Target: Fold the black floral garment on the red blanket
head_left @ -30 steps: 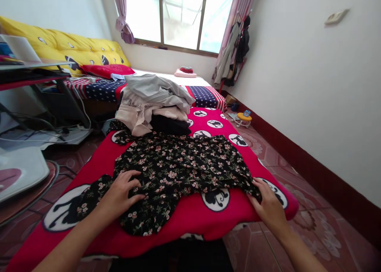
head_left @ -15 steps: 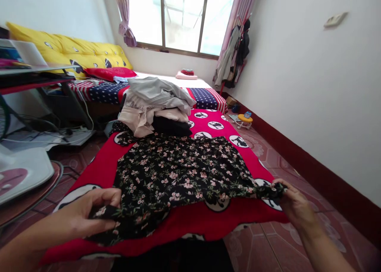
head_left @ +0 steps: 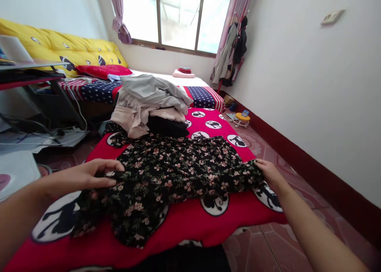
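Left hand [head_left: 89,177] and right hand [head_left: 269,173] now higher in frame, fingers gripping floral garment [head_left: 178,173] edges (cloth folded inward versus before).

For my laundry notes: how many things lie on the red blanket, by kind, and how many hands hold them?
Floral garment, held at both ends: 1
Pile of clothes: 1
Hands, left hand and right hand: 2
Red blanket: 1
Total: 5

The floral garment [head_left: 178,169] is thin, matt, crinkly cloth; the red blanket [head_left: 190,220] looks soft and fleecy; the floor tiles [head_left: 256,248] shine glossy.
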Tool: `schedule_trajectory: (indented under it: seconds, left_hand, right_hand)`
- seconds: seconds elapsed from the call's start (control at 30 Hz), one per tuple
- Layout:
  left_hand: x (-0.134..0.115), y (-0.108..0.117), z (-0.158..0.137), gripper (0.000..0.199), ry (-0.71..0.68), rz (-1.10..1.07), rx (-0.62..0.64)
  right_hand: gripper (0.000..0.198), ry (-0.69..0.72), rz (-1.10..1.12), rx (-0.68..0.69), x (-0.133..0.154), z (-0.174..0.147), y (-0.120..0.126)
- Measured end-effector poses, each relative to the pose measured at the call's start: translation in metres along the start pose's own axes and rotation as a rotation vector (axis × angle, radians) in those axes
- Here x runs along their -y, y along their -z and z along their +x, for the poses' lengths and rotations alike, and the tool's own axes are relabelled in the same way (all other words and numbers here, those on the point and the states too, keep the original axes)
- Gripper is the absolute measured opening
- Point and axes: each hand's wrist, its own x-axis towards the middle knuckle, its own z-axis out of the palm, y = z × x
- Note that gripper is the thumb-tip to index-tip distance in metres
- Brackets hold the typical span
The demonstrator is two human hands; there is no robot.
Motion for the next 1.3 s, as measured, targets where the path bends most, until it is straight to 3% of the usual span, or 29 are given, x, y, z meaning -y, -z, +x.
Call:
schedule_trajectory:
  seconds: [0.1,0.2,0.27,0.33,0.43,0.53,0.63,0.77,0.83,0.9,0.93,1.03,1.1,1.13,1.23,1.3]
  left_hand:
    - [0.014,-0.002,0.044,0.028,-0.075,0.202,-0.014]
    - [0.022,-0.027,0.059,0.030,-0.270,0.518,-0.338]
    - [0.021,-0.056,0.045,0.031,-0.409,0.639,-0.467]
    - [0.021,-0.088,0.019,0.027,-0.491,0.662,-0.429]
    - [0.034,-0.128,-0.022,0.028,-0.484,0.681,-0.401]
    - [0.057,-0.147,-0.041,0.031,-0.414,0.616,-0.414]
    - [0.067,-0.143,-0.044,0.014,-0.318,0.505,-0.314]
    - [0.057,-0.122,-0.046,0.010,-0.192,0.409,-0.105]
    - [0.051,-0.114,-0.049,0.008,-0.134,0.374,-0.040]
    - [0.049,-0.108,-0.051,0.008,-0.087,0.326,0.023]
    - [0.049,-0.106,-0.052,0.010,-0.069,0.307,0.050]
    - [0.052,-0.097,-0.055,0.020,-0.004,0.325,0.082]
    - [0.055,-0.086,-0.058,0.029,0.041,0.383,0.025]
    - [0.057,-0.079,-0.059,0.033,0.063,0.413,-0.043]
    - [0.070,-0.055,-0.062,0.033,0.098,0.479,-0.365]
    - [0.086,-0.039,-0.059,0.037,0.079,0.519,-0.554]
  right_hand:
    - [0.038,0.022,-0.083,-0.084,-0.006,0.027,-0.022]
    - [0.046,0.078,-0.127,-0.216,-0.018,0.036,-0.032]
    - [0.049,0.124,-0.162,-0.298,-0.026,0.030,-0.029]
    - [0.047,0.160,-0.256,-0.331,-0.030,0.015,-0.022]
    - [0.043,0.171,-0.587,-0.271,-0.034,-0.014,-0.013]
    - [0.040,0.186,-0.805,-0.153,-0.037,-0.031,-0.011]
    - [0.032,0.176,-0.880,-0.109,-0.037,-0.032,-0.011]
    - [0.022,0.089,-1.145,-0.179,-0.023,-0.025,-0.015]
    - [0.019,0.232,-1.211,-0.272,-0.012,-0.026,-0.027]
    - [0.022,0.479,-1.138,-0.354,-0.003,-0.032,-0.049]
    - [0.023,0.597,-1.065,-0.317,0.000,-0.036,-0.061]
    - [0.020,0.769,-0.901,0.043,-0.001,-0.046,-0.096]
    - [0.021,0.744,-0.924,0.164,-0.004,-0.047,-0.111]
    - [0.021,0.723,-0.945,0.148,-0.004,-0.047,-0.116]
    - [0.019,0.735,-0.880,0.047,0.004,-0.049,-0.131]
    - [0.019,0.759,-0.742,0.095,0.013,-0.058,-0.146]
